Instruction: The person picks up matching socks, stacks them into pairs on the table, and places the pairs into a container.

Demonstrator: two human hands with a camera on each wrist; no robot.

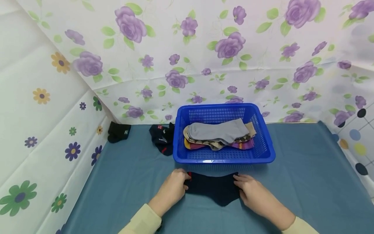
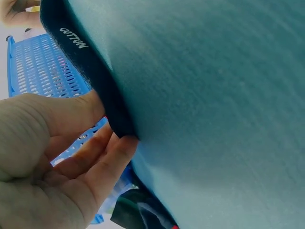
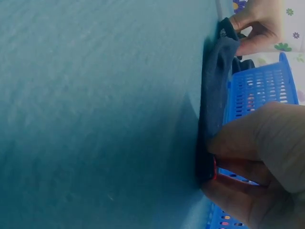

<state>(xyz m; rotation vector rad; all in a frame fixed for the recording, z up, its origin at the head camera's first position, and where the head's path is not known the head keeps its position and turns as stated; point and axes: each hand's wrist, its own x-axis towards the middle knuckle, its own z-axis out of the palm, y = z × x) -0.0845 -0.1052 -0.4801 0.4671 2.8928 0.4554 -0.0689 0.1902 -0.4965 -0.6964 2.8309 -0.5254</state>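
Note:
A dark navy sock (image 1: 214, 188) with a red mark at its left end is stretched sideways between both hands, just in front of the blue basket. My left hand (image 1: 173, 183) pinches its left end between thumb and fingers; white lettering shows on the sock (image 2: 78, 40) in the left wrist view. The other end is pinched by my right hand (image 1: 255, 195), where a red edge shows in the right wrist view. Inside the blue basket (image 1: 223, 161) lies a stack of socks, with a grey pair (image 1: 217, 130) on top of patterned ones.
At the back left of the blue-green table cloth (image 1: 122, 182) lies a black sock (image 1: 118, 132). More dark socks (image 1: 162, 138) with red and white marks lie against the basket's left side. Flower-printed sheets (image 1: 187, 65) rise behind and to the left.

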